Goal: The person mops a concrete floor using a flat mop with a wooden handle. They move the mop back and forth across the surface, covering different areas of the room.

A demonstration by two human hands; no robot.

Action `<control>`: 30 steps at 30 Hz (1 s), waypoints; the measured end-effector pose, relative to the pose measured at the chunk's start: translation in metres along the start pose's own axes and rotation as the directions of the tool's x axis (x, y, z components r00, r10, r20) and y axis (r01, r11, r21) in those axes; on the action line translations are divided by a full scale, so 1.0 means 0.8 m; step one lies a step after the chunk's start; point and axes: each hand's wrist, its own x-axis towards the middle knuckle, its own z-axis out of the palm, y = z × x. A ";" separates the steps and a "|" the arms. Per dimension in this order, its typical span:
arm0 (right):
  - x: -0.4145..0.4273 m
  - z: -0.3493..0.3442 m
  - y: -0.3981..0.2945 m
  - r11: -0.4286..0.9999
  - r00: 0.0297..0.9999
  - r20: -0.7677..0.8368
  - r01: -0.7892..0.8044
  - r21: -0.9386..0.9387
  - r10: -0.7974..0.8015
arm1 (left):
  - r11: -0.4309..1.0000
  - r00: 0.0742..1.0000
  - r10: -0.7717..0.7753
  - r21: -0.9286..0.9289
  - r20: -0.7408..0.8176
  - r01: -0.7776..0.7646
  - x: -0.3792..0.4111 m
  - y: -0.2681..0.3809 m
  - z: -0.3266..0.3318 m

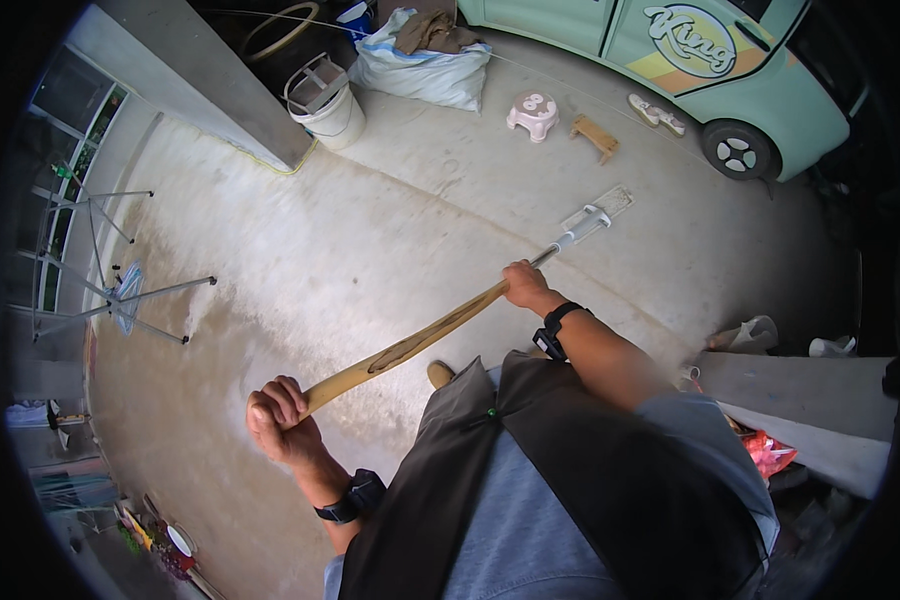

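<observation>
Both my hands are closed around the pole of a flat mop, which slants from lower left to upper right. My left hand grips the near end of its thick wood-coloured handle. Farther along, where the handle meets a thin metal shaft, my right hand holds on. At the far end, a rectangular mop head with a pale, see-through-looking plate rests on or close to the concrete floor; I cannot tell whether it touches.
A pink stool, a small wooden stool and shoes stand near a green car. A white bucket and stuffed white sack sit beside a pillar. A folding metal rack is at left.
</observation>
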 end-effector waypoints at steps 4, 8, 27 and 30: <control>-0.001 0.001 0.002 1.000 1.000 -0.016 0.014 -0.012 -0.014 | 1.000 1.000 -0.007 0.030 -0.019 0.007 0.001 0.003 0.004; 0.003 0.011 0.005 1.000 0.999 -0.037 0.028 -0.001 -0.028 | 0.994 0.997 -0.068 0.088 -0.047 0.072 0.003 0.012 0.004; 0.102 0.098 0.249 0.993 0.990 0.089 -0.108 -0.047 0.112 | 0.951 0.949 -0.308 0.014 0.071 0.308 0.015 -0.241 0.101; 0.121 0.090 0.237 0.991 0.983 0.177 -0.025 -0.135 0.049 | 0.958 0.957 -0.285 0.051 0.056 0.282 0.028 -0.242 0.092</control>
